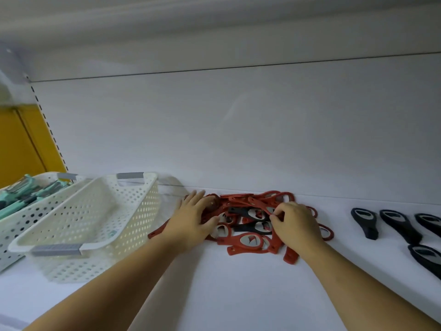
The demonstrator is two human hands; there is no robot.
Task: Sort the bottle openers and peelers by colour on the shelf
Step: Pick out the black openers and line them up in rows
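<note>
Black bottle openers (238, 210) lie crosswise in the red pile (233, 249) between my hands, nearest my right hand (296, 225), fingers curled, grip unclear; my left hand (191, 218) rests flat, released.

White shelf (238, 295) across the lower frame, backed by a pale panel (238, 127). Slotted upright (49, 130) at left; yellow wall (16, 144) beyond. Soft, even light.

My only view comes from the camera on my head, a wide lens facing forward and down along both forearms. It sits close above the shelf (238, 295). My left hand (193, 220) and right hand (296, 225) land mid-frame on the red bottle openers (248, 242), and the back panel (238, 127) fills everything above.
</note>
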